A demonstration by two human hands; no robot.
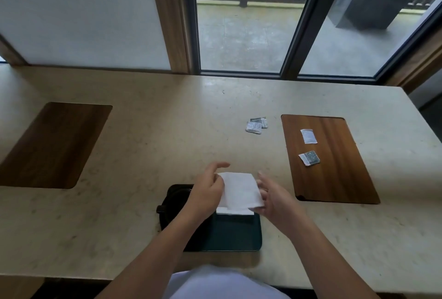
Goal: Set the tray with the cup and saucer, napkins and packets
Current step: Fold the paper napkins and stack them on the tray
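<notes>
A dark tray (235,236) lies on the stone counter near its front edge. Above the tray's far end, a white folded napkin (239,190) is held between my left hand (207,192) and my right hand (275,199). A second white napkin (235,211) lies flat on the tray just beneath it. A dark cup and saucer (172,205) stand at the tray's left end, mostly hidden by my left forearm. Several small packets (256,125) lie in a loose pile on the counter farther back. Two more packets (308,136) (309,157) rest on the right wooden inlay.
A wooden inlay panel (334,174) sits flush in the counter at the right, and another wooden panel (52,143) at the left. A wall and glass doors (241,35) border the counter's far side.
</notes>
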